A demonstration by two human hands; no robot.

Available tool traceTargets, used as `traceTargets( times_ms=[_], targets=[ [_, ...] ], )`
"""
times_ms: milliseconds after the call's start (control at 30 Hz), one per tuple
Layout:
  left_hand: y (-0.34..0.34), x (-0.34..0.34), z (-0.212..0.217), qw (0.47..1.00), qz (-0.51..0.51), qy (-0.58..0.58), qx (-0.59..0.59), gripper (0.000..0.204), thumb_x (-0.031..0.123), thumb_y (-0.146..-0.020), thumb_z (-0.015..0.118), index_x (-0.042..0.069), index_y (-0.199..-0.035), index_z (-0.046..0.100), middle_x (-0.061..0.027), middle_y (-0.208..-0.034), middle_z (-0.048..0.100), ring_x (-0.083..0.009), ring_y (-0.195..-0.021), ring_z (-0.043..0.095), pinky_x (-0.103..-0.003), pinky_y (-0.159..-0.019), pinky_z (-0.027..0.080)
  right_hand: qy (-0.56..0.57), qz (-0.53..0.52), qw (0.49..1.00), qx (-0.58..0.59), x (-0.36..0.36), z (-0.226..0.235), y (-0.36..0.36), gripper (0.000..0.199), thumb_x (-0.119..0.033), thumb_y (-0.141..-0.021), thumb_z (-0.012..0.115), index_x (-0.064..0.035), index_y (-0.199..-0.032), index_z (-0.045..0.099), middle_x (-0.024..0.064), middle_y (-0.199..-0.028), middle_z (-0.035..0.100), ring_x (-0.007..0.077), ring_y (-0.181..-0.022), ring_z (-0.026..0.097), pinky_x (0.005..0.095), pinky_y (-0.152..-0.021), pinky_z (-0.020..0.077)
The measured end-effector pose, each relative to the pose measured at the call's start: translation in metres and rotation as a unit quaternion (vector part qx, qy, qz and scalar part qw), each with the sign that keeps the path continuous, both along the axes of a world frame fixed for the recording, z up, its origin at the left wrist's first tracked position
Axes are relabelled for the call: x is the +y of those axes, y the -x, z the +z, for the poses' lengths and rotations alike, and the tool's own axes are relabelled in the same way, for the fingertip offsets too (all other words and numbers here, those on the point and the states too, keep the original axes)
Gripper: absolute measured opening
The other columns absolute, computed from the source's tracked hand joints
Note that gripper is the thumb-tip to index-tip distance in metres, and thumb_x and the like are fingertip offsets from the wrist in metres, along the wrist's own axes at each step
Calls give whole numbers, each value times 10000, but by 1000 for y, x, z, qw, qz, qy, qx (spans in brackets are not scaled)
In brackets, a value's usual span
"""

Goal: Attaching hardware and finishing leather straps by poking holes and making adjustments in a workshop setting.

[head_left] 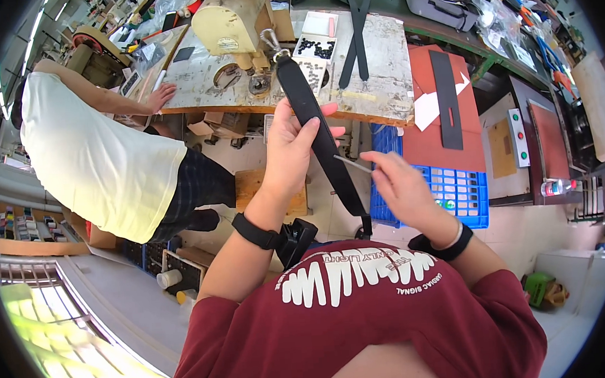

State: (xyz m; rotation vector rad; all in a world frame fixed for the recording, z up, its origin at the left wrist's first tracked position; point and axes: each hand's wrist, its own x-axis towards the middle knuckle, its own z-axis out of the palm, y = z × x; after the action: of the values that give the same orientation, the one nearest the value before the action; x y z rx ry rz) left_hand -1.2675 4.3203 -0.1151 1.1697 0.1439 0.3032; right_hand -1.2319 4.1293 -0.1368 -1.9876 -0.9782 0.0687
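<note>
A long black strap (326, 147), probably leather, hangs at a slant in front of my body. At its upper end is a silver snap hook (271, 41); its narrow lower tip reaches down near my shirt. My left hand (291, 144) is closed round the upper half of the strap, thumb on its face. Between thumb and forefinger of my right hand (406, 189) is a thin grey rod-like tool (351, 163). The tool's tip meets, or nearly meets, the strap's right edge; whether they touch I cannot tell.
The worn workbench (384, 59) bears a cream machine (229, 27), a white tray of small black parts (315, 47) and crossed black straps (357, 37). Right of it, a blue crate (482, 209) stands beneath reddish-brown sheets (421, 150). A co-worker (99, 153) leans on the bench at left.
</note>
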Motion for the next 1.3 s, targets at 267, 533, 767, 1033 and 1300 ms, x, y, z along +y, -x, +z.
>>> traceTargets(
  times_ms=[267,533,767,1033,1300],
  targets=[
    [9,-14,-3,995,16,-90,33,168,40,-893,375,1,-1052,337,-177,-1019,573,-156,-748,603,-262,-629,510,32,-67,965,-253,11,43,-9,231,-110,-744,599,-143,-972,579,46,-649,471,216,-519,519,308,-448,423],
    [12,-13,0,975,45,-218,-4,204,-7,-871,399,-15,-1060,324,-135,-1054,576,-123,-780,599,-224,-604,497,64,-89,943,-315,27,45,-10,291,-104,-703,594,-157,-989,577,24,-610,455,175,-470,511,281,-402,406],
    [17,-11,3,806,142,-574,-13,290,-29,-797,477,15,-1075,411,-114,-854,631,-270,-719,630,-345,-595,490,130,-90,924,-348,35,58,0,236,-107,-741,549,-159,-967,590,26,-619,452,202,-494,519,292,-430,430],
    [17,-4,-2,769,113,-622,-93,337,-51,-770,508,3,-1092,425,-105,-869,638,-265,-682,628,-346,-573,487,-136,212,614,748,21,17,-39,175,-239,-887,468,-121,-1009,511,6,-552,429,109,-374,354,240,-353,273],
    [24,-10,-4,741,57,-667,-51,306,-37,-761,525,7,-1059,467,-140,-760,616,-277,-618,609,-348,-536,474,28,51,996,-64,29,10,-27,180,-208,-839,497,-133,-1001,516,181,-646,556,296,-498,547,364,-438,410]
  ],
)
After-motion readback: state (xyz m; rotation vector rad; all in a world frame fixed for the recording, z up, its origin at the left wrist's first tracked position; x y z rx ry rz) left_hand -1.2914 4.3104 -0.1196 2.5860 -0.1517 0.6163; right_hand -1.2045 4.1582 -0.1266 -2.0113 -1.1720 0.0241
